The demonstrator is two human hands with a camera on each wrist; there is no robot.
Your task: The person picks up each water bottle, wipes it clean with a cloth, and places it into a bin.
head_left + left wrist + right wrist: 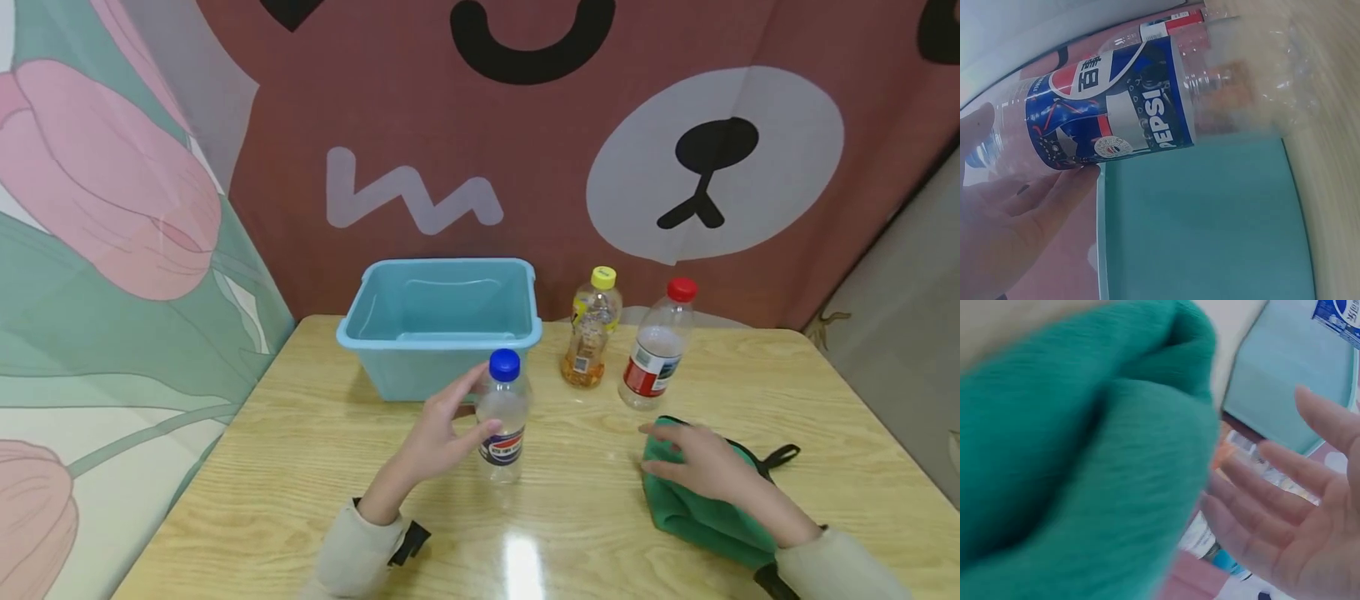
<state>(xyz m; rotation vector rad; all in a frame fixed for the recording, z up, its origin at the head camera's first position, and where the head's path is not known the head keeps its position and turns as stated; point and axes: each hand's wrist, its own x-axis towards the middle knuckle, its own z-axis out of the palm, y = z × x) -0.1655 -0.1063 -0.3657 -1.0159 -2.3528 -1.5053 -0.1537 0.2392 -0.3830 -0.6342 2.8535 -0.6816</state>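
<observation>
A clear plastic Pepsi bottle (pixel 501 450) with a blue cap stands upright in front of the blue bin. My left hand (pixel 442 433) holds it from the left, thumb in front and fingers behind; the left wrist view shows the fingers at the bottle's label (pixel 1110 103). A green cloth (pixel 701 525) with black edging and a loop lies in folds on the right of the table. My right hand (pixel 701 462) is above this cloth, fingers spread and loosely bent. Seen from the right wrist, the hand (pixel 1297 512) has nothing in its palm.
The light-blue bin (pixel 438 343) stands at the table's back left. A yellow-capped bottle (pixel 588 342) with some amber liquid and a red-capped bottle (pixel 656 354) stand right of it. A printed curtain (pixel 540 183) hangs behind the wooden table (pixel 300 467).
</observation>
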